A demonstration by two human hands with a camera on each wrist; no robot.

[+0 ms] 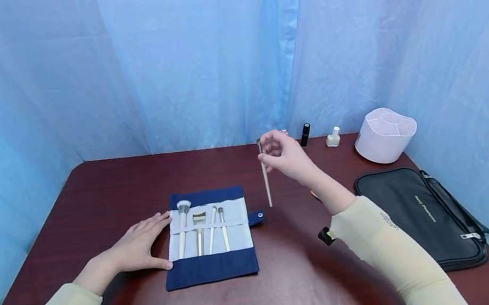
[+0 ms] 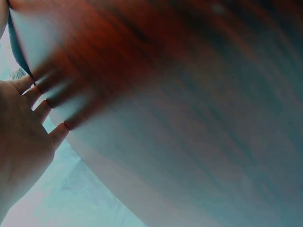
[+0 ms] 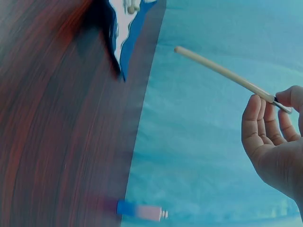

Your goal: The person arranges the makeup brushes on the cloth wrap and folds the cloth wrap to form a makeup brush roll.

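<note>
A navy and white brush roll (image 1: 207, 237) lies unrolled on the dark wooden table (image 1: 106, 197), with several pale-handled makeup brushes (image 1: 200, 230) tucked under its strap. My left hand (image 1: 140, 243) rests flat on the table, fingers straight, touching the roll's left edge; the same hand (image 2: 26, 127) shows in the left wrist view. My right hand (image 1: 281, 154) is raised above the table right of the roll and pinches a slim brush (image 1: 265, 178) near its top, handle hanging down. In the right wrist view the slim brush (image 3: 222, 73) sticks out from the fingertips (image 3: 284, 101).
A black zip case (image 1: 422, 217) lies at the right. Behind it stand a white divided holder (image 1: 385, 134), a small pale bottle (image 1: 332, 137) and a black tube (image 1: 304, 135). Blue curtains close in the table on all sides. A small blue-capped tube (image 3: 139, 211) shows in the right wrist view.
</note>
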